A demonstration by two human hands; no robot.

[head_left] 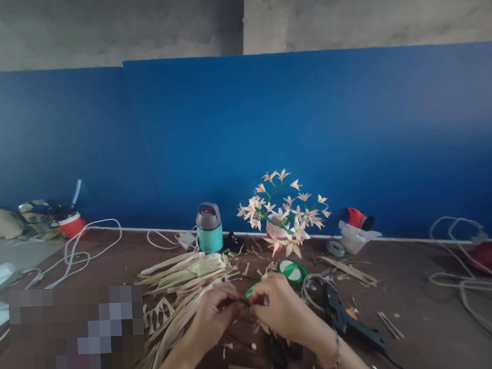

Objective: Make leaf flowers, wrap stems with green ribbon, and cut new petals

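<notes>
My left hand (213, 314) and my right hand (278, 305) meet low in the middle of the view, fingers pinched together over a thin stem wrapped in green tape (247, 294). The tape runs back to a green tape roll (293, 271) just behind my right hand. A heap of pale dried leaf strips (184, 271) lies to the left of my hands, with cut zigzag pieces (157, 313) beside it. A small pot of pale handmade flowers (282, 213) stands behind the roll.
A black glue gun (343, 316) lies right of my right hand. A teal and grey container (209, 227), a white cup with a red item (354, 231), white cables (75, 249) and a blue wall board (309, 138) lie farther back. A blurred patch covers the lower left.
</notes>
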